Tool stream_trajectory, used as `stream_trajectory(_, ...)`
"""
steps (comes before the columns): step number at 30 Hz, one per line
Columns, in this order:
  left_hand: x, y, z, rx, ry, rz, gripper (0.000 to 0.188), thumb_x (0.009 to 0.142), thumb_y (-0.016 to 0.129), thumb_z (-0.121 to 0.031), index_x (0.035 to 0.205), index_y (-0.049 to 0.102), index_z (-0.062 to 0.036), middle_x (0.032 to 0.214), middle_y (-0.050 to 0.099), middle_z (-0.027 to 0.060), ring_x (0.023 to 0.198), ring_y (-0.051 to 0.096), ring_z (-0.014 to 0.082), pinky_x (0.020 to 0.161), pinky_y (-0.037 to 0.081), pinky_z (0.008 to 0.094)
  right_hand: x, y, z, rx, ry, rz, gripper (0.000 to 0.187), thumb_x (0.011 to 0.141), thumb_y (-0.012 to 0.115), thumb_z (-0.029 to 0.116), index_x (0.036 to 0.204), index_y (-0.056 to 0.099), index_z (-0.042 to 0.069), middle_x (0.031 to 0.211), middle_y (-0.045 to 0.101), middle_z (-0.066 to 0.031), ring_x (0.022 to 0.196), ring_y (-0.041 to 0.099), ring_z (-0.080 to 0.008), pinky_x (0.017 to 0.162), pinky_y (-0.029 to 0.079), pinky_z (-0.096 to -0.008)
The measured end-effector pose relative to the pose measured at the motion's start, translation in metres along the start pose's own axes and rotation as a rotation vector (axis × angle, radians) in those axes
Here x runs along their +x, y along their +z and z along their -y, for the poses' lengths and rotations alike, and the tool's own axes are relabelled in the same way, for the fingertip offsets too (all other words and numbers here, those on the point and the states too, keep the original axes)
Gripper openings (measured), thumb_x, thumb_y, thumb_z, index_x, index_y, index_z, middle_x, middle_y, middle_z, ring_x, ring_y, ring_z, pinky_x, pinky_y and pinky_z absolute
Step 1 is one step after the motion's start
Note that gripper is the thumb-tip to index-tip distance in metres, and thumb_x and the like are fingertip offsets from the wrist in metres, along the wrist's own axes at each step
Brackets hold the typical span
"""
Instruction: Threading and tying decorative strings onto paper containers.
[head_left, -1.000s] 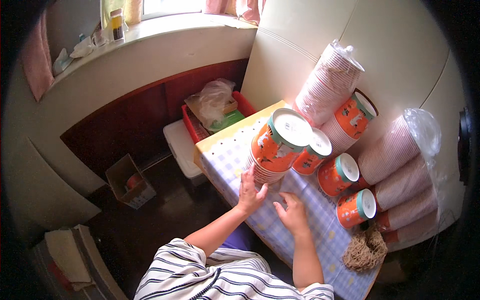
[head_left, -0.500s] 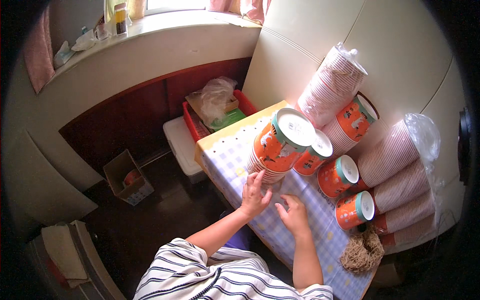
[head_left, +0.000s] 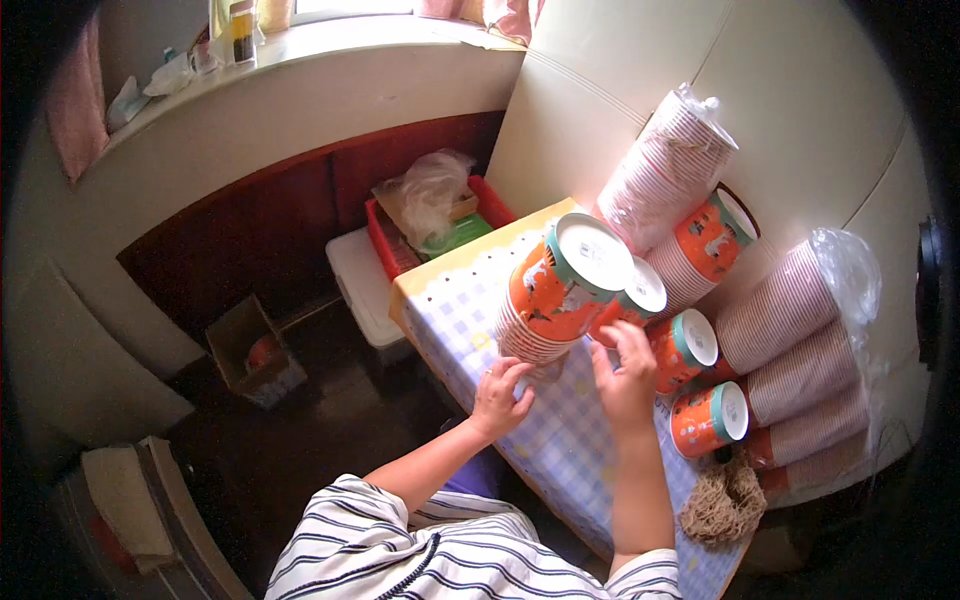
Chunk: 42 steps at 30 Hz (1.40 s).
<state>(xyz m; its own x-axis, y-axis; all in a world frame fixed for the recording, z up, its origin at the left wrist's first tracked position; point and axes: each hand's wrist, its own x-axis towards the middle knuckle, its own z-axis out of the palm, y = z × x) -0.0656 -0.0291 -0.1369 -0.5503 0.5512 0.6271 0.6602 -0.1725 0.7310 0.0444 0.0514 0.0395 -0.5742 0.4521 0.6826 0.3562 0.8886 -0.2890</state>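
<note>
A tall stack of upside-down orange paper tubs (head_left: 565, 290) with teal bands and white bases stands on the checked tablecloth (head_left: 590, 420). At its lower edge is my left hand (head_left: 500, 398), fingers apart and slightly bent, holding nothing I can see. Right of the stack, my right hand (head_left: 627, 375) is raised over the cloth, thumb and fingers apart with nothing between them. Behind its fingers stand smaller upturned tubs: one partly hidden by the tall stack (head_left: 645, 287), another orange tub (head_left: 685, 350), and a third tub (head_left: 708, 418) nearer me.
Plastic-wrapped tub stacks (head_left: 790, 310) lie along the right wall, and another wrapped stack (head_left: 670, 165) stands at the back. A bundle of beige string (head_left: 722, 505) lies at the near right corner. Past the left edge are a red crate (head_left: 380, 240), a white lidded box (head_left: 360, 285) and a cardboard box (head_left: 250, 350).
My right hand has moved up and to the right, toward the smaller tubs. My left hand has drawn slightly down and back at the foot of the stack.
</note>
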Motion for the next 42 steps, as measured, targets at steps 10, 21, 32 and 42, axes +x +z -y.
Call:
stream_trajectory(10, -0.010, -0.007, 0.002, 0.171, 0.196, 0.189, 0.016, 0.066, 0.066, -0.016, 0.080, 0.061, -0.0127, 0.081, 0.057, 0.0021, 0.080, 0.054, 0.0227, 0.073, 0.041, 0.0356, 0.052, 0.019, -0.007, -0.188, -0.139, 0.032, 0.031, 0.071, 0.069, 0.008, 0.101, 0.060, 0.002, 0.105, 0.057, -0.0152, 0.100, 0.053, -0.0344, 0.089, 0.043, -0.0431)
stream_trajectory(21, -0.010, -0.008, -0.001, 0.155, 0.160, 0.208, 0.018, 0.066, 0.066, -0.017, 0.083, 0.062, -0.0129, 0.084, 0.058, 0.0033, 0.081, 0.056, 0.0230, 0.073, 0.043, 0.0368, 0.066, 0.011, -0.023, 0.103, -0.099, 0.092, 0.013, 0.074, 0.062, 0.000, 0.087, 0.063, 0.002, 0.086, 0.062, -0.0143, 0.082, 0.060, -0.0310, 0.074, 0.047, -0.0378)
stream_trajectory(32, 0.023, -0.007, 0.010, 0.085, -0.118, -0.049, 0.081, 0.064, 0.077, -0.020, 0.131, 0.034, -0.0018, 0.121, 0.047, 0.0183, 0.110, 0.046, 0.0357, 0.092, 0.038, 0.0434, 0.061, 0.009, -0.032, 0.161, -0.037, 0.077, 0.012, 0.075, 0.063, 0.001, 0.087, 0.065, 0.001, 0.085, 0.063, -0.0144, 0.081, 0.062, -0.0302, 0.073, 0.049, -0.0358)
stream_trajectory(42, 0.070, 0.007, 0.041, -0.017, -0.035, 0.093, 0.108, 0.056, 0.083, -0.033, 0.138, 0.022, 0.0015, 0.135, 0.035, 0.0244, 0.126, 0.035, 0.0391, 0.104, 0.031, 0.0452, 0.061, 0.006, -0.040, 0.155, -0.071, 0.121, 0.014, 0.073, 0.064, -0.003, 0.087, 0.064, -0.002, 0.085, 0.064, -0.0151, 0.080, 0.063, -0.0282, 0.073, 0.049, -0.0334)
